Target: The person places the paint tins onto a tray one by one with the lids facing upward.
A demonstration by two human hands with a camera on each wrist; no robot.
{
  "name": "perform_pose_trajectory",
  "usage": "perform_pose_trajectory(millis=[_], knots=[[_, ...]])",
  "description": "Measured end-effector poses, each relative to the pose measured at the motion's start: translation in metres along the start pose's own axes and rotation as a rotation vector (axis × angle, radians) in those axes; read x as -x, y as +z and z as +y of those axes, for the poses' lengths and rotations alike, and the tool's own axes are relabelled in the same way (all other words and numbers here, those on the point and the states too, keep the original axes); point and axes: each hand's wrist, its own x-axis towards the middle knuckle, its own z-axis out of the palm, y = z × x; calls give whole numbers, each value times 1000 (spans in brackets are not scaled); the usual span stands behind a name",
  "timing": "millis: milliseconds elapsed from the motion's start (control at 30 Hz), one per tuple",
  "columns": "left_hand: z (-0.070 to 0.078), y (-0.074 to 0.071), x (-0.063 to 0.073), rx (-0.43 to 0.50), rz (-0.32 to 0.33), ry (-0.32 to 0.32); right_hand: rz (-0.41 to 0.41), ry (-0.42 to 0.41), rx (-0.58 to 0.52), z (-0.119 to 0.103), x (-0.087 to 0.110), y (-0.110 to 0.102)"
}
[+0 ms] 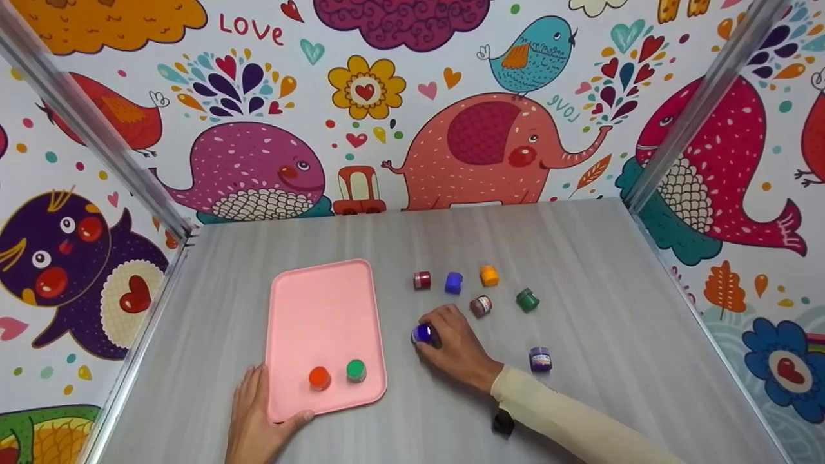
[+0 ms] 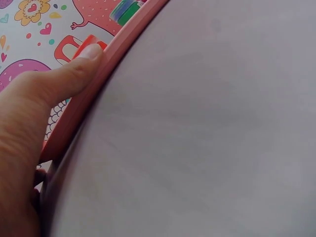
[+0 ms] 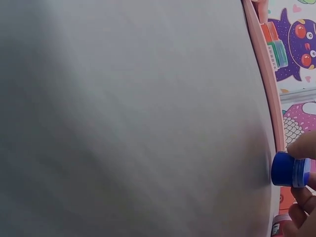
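Note:
My right hand (image 1: 454, 348) pinches a small blue paint jar (image 3: 289, 169) between thumb and fingers, low over the table to the right of the tray. The jar's blue top (image 1: 422, 333) shows in the head view. At the near left corner of the pink tray (image 1: 325, 309) lies my left hand (image 1: 258, 412), its fingers stretched along the left side. Its thumb (image 2: 79, 74) rests on the near rim. An orange paint jar (image 1: 319, 378) and a green paint jar (image 1: 356, 370) stand on the tray near that rim.
Beyond my right hand lie loose jars: dark red (image 1: 422, 280), blue (image 1: 454, 282), yellow-orange (image 1: 489, 276), brown (image 1: 480, 305) and dark green (image 1: 527, 299). A purple jar (image 1: 540, 359) stands right of my forearm. Printed wall panels (image 1: 367, 161) border the grey table (image 1: 232, 290).

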Motion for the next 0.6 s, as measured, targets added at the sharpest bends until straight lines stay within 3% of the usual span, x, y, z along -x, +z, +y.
perform_pose_trajectory(millis=[433, 600], knots=[[3, -1, 0, -15, -35, -43, -90, 15, -6, -4, -19, 0], [1, 0, 0, -16, -15, -26, -110, -14, -4, -7, -28, 1]])
